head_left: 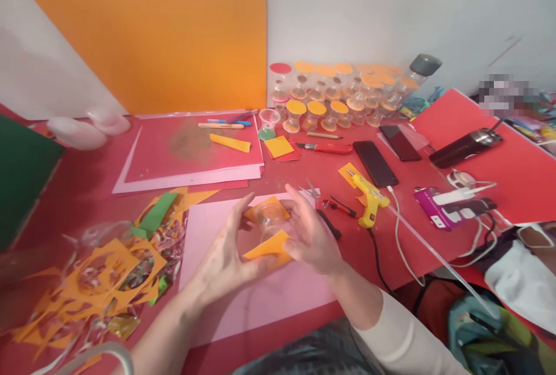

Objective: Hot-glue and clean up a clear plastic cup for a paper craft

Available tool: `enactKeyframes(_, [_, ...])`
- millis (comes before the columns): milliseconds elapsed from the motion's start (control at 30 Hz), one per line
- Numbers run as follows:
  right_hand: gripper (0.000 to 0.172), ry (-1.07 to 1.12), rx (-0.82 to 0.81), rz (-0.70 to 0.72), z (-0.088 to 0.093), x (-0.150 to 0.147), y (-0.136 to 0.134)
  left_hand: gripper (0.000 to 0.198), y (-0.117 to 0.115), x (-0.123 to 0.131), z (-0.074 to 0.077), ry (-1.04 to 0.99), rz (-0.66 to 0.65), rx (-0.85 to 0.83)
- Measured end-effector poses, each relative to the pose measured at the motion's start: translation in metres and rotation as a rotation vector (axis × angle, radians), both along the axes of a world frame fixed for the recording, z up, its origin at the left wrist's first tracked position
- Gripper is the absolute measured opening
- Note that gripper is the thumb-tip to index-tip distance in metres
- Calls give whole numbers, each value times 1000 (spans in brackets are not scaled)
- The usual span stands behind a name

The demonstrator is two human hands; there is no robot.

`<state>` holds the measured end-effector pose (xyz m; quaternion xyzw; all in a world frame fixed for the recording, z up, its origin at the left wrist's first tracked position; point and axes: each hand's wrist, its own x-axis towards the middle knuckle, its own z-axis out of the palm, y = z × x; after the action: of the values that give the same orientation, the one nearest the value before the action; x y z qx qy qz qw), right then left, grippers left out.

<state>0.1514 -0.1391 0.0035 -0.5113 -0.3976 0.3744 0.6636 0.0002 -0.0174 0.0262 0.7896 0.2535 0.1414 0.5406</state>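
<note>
Between both hands, above a pink sheet (256,305), is a clear plastic hourglass (266,214) with an orange paper square (271,247) on each end. My left hand (221,256) grips it from the left, its thumb on the near square. From the other side my right hand (310,239) has its thumb at that square's right corner and its fingers behind. Small scissors (311,190) lie just beyond my right hand. A yellow hot glue gun (368,198) rests further right, its nozzle over an orange scrap.
Several hourglasses (316,113) with round orange caps stand by the wall. Orange paper offcuts (104,274) pile up at left. A red cutter (332,149), a phone (374,162), a purple power strip (436,208) and cables lie right. A black bottle (460,148) lies on a red board.
</note>
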Motion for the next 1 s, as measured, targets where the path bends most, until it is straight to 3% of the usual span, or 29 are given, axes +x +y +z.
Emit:
enactKeyframes(300, [89, 21, 62, -16, -2, -1, 3, 98, -4, 1, -11, -160, -22, -141])
enactKeyframes(467, [97, -27, 87, 20, -5, -1, 0, 96, -3, 0, -6, -129, -8, -43])
enactKeyframes(667, [94, -79, 49, 14, -6, -4, -4, 97, -4, -2, -2, -87, -27, 53])
enactKeyframes(867, [86, -90, 80, 10, -4, -4, -5, 99, -8, 0, 1, -73, -19, 36])
enactKeyframes(1000, [92, -48, 58, 49, -3, -2, -6, 102, -9, 0, 8, -18, -19, 22])
